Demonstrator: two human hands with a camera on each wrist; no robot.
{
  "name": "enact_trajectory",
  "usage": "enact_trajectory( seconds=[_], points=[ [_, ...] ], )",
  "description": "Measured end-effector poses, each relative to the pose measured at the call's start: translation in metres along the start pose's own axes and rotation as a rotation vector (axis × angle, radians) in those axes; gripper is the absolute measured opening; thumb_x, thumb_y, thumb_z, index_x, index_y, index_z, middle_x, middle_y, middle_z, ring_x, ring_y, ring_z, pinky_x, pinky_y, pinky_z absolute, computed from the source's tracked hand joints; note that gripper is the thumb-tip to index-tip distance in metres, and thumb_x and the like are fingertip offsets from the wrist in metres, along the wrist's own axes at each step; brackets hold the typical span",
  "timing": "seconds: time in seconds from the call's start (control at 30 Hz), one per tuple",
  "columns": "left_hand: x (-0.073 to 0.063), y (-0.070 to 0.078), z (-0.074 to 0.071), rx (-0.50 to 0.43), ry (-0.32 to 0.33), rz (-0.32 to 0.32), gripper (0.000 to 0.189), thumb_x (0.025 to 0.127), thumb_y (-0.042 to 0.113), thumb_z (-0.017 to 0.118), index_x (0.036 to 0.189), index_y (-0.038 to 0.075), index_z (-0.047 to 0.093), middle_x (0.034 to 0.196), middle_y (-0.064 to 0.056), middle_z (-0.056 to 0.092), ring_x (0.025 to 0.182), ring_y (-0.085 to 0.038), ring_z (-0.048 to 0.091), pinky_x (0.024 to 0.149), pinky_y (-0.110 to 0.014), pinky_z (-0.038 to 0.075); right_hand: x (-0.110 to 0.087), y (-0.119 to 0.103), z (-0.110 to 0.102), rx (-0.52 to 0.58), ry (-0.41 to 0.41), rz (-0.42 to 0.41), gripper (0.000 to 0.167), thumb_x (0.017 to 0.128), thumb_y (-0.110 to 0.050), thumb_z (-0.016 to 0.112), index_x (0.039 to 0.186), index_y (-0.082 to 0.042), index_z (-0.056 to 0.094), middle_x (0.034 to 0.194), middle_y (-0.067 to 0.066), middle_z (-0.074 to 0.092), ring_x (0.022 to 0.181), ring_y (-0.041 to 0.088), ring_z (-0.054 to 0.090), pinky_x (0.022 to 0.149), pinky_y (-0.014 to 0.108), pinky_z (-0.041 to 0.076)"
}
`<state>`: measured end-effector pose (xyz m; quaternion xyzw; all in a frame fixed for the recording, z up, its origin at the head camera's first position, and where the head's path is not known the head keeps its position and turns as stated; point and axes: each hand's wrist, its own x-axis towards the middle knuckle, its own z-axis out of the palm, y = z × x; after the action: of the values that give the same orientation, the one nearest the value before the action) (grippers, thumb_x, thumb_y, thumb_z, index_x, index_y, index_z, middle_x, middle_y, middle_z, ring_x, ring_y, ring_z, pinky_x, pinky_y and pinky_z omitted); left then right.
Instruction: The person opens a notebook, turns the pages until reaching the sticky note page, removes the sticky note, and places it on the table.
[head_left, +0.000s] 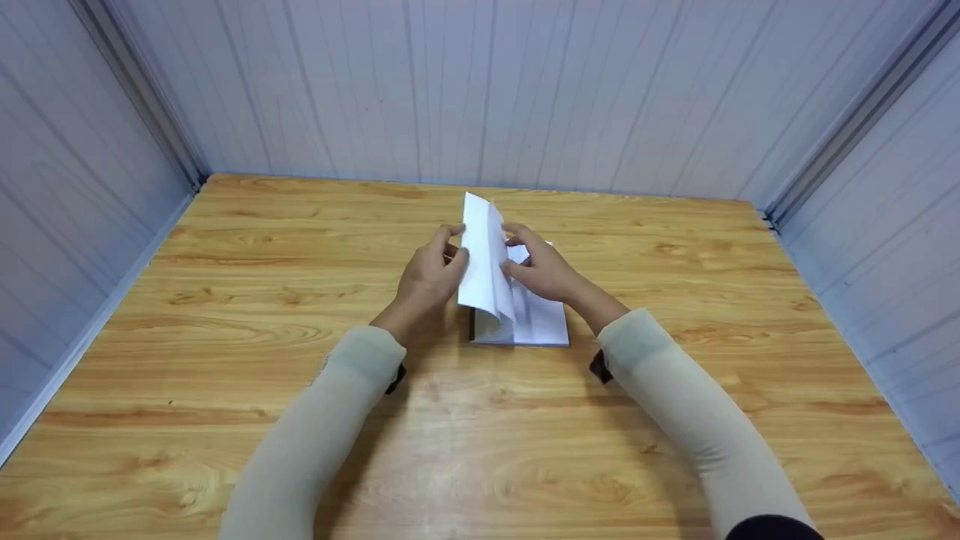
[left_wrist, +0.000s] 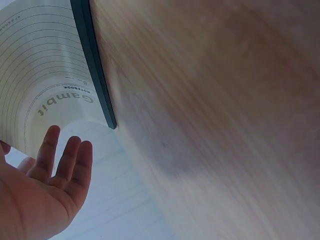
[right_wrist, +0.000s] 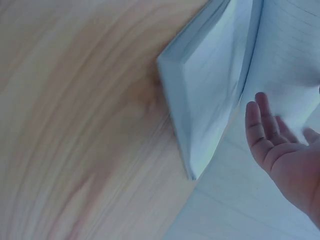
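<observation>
A notebook (head_left: 541,324) with white pages lies on the wooden table, with several leaves (head_left: 477,255) raised and curling upward. My left hand (head_left: 431,276) pinches the raised leaves at their left edge, between thumb and fingers. On the other side, my right hand (head_left: 546,270) has its thumb and forefinger on a raised leaf, and its other fingers extend loosely in the right wrist view. The left wrist view shows a dark cover edge (left_wrist: 94,65) and a lined page (left_wrist: 55,55) printed "Gambit NOTEBOOK". The page block (right_wrist: 207,95) lies thick and flat in the right wrist view.
The wooden table (head_left: 225,315) spreads around the notebook on all sides. White panelled walls (head_left: 450,90) close off the back, left and right. A dark band (head_left: 600,367) shows under the right sleeve's cuff.
</observation>
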<state>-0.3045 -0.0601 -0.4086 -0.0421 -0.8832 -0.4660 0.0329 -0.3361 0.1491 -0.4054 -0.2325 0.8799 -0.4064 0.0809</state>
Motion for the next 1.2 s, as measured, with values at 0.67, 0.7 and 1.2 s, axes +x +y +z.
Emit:
enact_trajectory(
  seconds=[0.67,0.7,1.2],
  points=[
    [-0.002,-0.004,-0.002,0.032,-0.010,0.021,0.062,0.082,0.047,0.062,0.138,0.029,0.043,0.111,0.001,0.066,0.099,-0.018,0.062,0.083,-0.037,0.049,0.000,-0.006,0.009,0.046,-0.011,-0.045,0.054,0.095,-0.023,0.053,0.146,-0.020,0.038,0.146,0.010,0.038,0.104,0.029,0.057,0.089,0.040,0.048],
    [-0.002,-0.004,-0.002,0.028,-0.011,0.026,0.061,0.082,0.044,0.062,0.138,0.029,0.043,0.110,0.001,0.066,0.098,-0.018,0.062,0.083,-0.037,0.049,0.000,-0.004,0.008,0.052,-0.009,-0.045,0.053,0.095,-0.022,0.053,0.146,-0.019,0.038,0.146,0.010,0.038,0.105,0.030,0.057,0.090,0.040,0.048],
    [-0.003,-0.003,-0.002,-0.008,0.065,0.098,0.057,0.084,0.028,0.057,0.139,0.034,0.045,0.107,0.000,0.067,0.094,-0.016,0.062,0.080,-0.036,0.050,-0.003,0.023,-0.014,-0.385,0.101,0.145,0.041,0.090,-0.031,0.057,0.124,-0.009,0.058,0.128,0.014,0.053,0.120,0.033,0.047,0.101,0.050,0.039]
  ],
)
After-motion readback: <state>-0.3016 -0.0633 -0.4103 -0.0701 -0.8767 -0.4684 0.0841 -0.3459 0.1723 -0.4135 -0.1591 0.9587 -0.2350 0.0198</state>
